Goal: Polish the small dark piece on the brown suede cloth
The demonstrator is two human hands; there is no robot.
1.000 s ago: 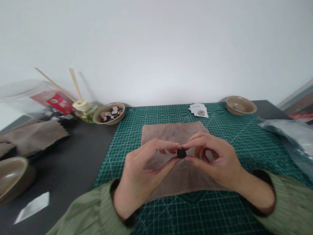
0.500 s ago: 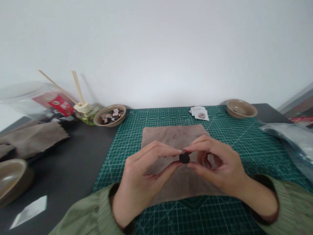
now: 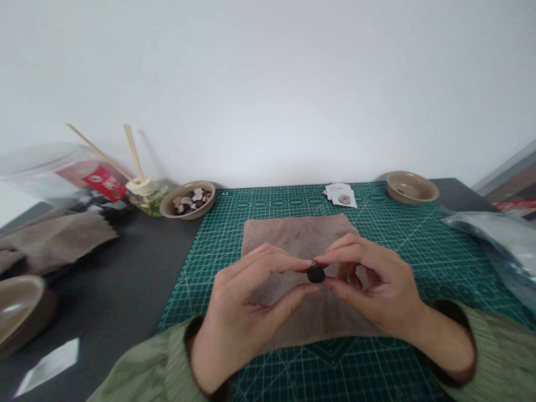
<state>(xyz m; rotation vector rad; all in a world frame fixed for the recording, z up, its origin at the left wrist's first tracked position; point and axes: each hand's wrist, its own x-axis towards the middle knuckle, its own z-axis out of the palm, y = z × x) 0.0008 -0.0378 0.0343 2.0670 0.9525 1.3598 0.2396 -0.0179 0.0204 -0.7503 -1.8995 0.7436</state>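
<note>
Right hand [image 3: 372, 273]: thumb and forefinger pinched on a small dark round piece [image 3: 315, 273]. Left hand [image 3: 247, 312]: forefinger tip at the piece's upper edge, thumb tip right at its underside; cannot tell whether this hand also grips. Piece sits between the two sets of fingertips, in front of a brown cloth [image 3: 288, 234]. Olive sleeves [image 3: 146, 363] on both arms.

Cloth lies flat on a green gridded mat [image 3: 218, 251]. Small white cards [image 3: 341, 192] overlap near the mat's far edge, the front one bearing a round picture. Tan bowl [image 3: 412, 192] at far right corner; clear plastic bag [image 3: 498, 229] nearer, at right.

Left of mat, dark tabletop [image 3: 142, 279]. By the mat's far left corner, a second bowl [image 3: 166, 207] with black and pale pieces [image 3: 195, 200]; beside it, a reed diffuser [image 3: 146, 195]. Farther left: clear container [image 3: 33, 167], crumpled brown fabric [image 3: 62, 237], third bowl [image 3: 44, 307], white slip [image 3: 50, 363].
</note>
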